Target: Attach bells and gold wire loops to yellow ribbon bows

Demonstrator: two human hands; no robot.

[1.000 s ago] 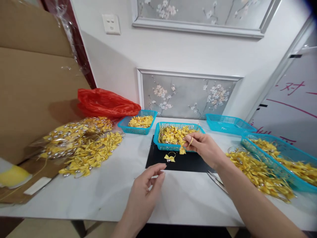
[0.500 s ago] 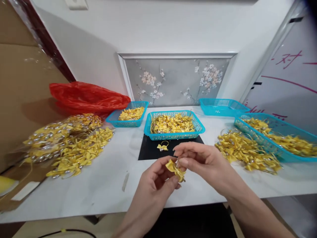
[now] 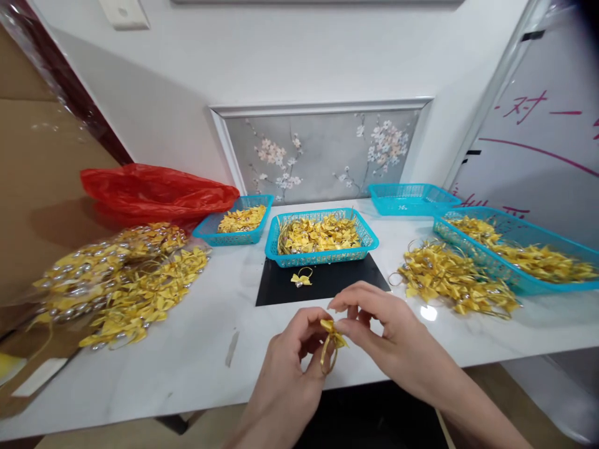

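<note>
My hands meet over the table [image 3: 196, 368], holding a little bow [image 3: 333, 330]. Behind them lies a mat [image 3: 355, 284], then a basket [image 3: 281, 254] of bows. Bow piles [image 3: 135, 293] sit left and right.

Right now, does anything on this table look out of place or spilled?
Mostly tidy. One bow lies alone on the black mat, outside the basket, and loose bows are heaped on the table beside the right basket.

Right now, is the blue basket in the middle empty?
No, the middle basket is full of yellow bows, behind a single bow on the black mat.
</note>
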